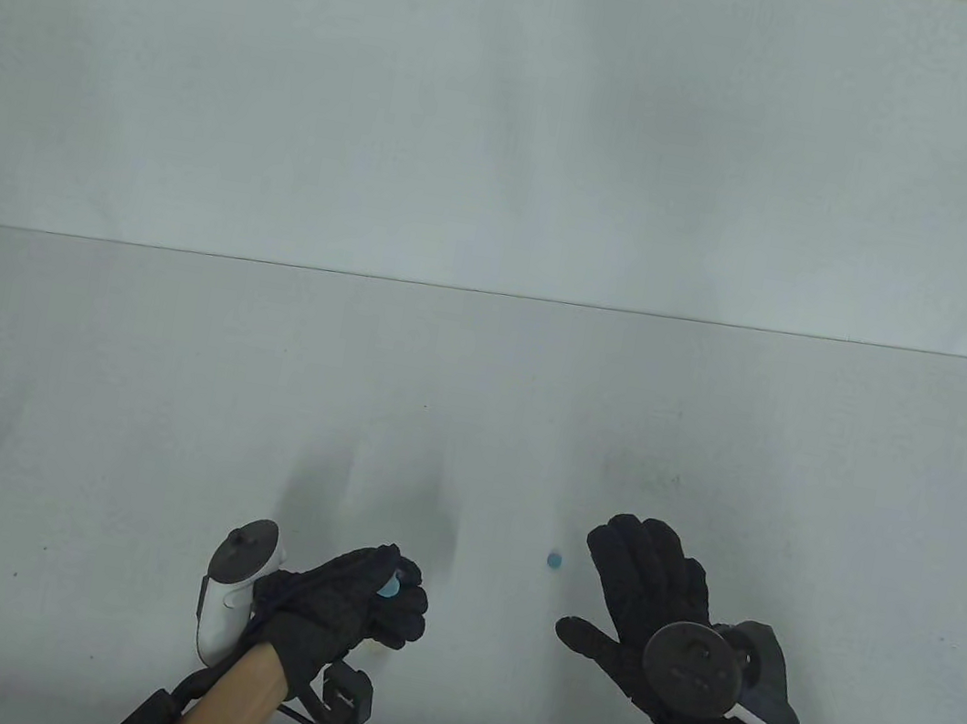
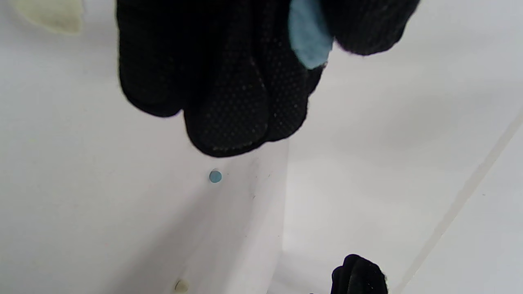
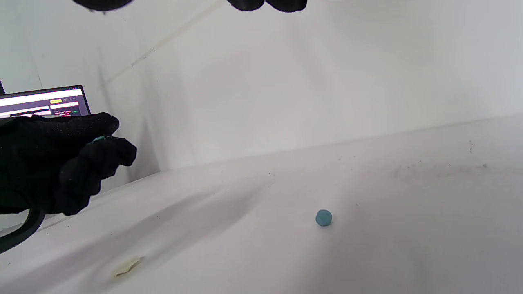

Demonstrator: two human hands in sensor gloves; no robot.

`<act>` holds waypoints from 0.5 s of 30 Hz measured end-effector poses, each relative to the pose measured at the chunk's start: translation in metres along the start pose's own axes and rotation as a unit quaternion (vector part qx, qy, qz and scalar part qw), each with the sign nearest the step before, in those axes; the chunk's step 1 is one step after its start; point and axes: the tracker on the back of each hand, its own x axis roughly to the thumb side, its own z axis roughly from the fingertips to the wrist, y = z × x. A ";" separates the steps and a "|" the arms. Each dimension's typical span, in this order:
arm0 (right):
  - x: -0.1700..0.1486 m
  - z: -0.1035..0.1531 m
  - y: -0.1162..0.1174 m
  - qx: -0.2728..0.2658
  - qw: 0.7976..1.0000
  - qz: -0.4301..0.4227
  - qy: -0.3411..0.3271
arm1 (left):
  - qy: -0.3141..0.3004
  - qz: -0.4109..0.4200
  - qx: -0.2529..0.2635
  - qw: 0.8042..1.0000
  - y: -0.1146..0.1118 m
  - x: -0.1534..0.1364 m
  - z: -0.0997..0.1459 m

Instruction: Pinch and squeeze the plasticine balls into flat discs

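The left hand (image 1: 355, 602) pinches one blue piece (image 2: 308, 34) already flattened, while the ball (image 1: 554, 561) lies untouched near the spread, empty right hand (image 1: 636, 610).

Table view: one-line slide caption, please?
Left hand pinches blue plasticine; open right hand hovers beside a loose ball.
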 end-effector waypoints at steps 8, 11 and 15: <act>0.000 0.000 0.000 -0.001 1.000 -0.001 -0.002 | -0.011 -0.019 0.004 1.000 -0.002 0.004 0.000; 0.000 0.000 0.000 0.000 1.000 -0.001 -0.001 | -0.013 0.004 -0.003 1.000 -0.001 0.001 0.000; 0.002 -0.001 0.001 -0.002 1.000 -0.002 -0.001 | -0.015 0.050 -0.051 0.997 0.000 -0.003 0.000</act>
